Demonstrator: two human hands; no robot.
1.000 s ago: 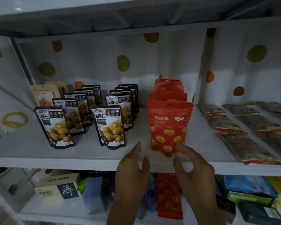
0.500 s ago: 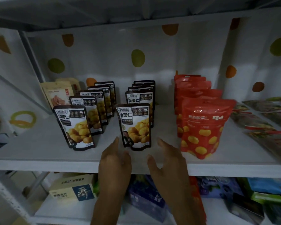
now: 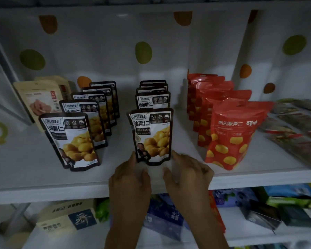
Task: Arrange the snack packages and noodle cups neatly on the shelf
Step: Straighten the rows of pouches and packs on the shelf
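Note:
On the white shelf (image 3: 43,178) stand two rows of black chestnut pouches and a row of red chestnut pouches (image 3: 230,133). The front pouch of the middle black row (image 3: 152,135) stands upright near the shelf's front edge. My left hand (image 3: 129,182) touches its lower left corner with straight fingers. My right hand (image 3: 187,173) touches its lower right corner the same way. Neither hand wraps around the pouch. The left black row (image 3: 72,141) stands a little apart. No noodle cups are in view.
A beige snack bag (image 3: 39,101) leans at the back left. Flat dark packets (image 3: 294,130) lie in rows at the right. The lower shelf holds a cardboard box (image 3: 66,216), blue packs (image 3: 163,218) and other goods.
Both hands have left the front red pouch and moved left to the front black pouch of the middle row. The view has come closer to the shelf.

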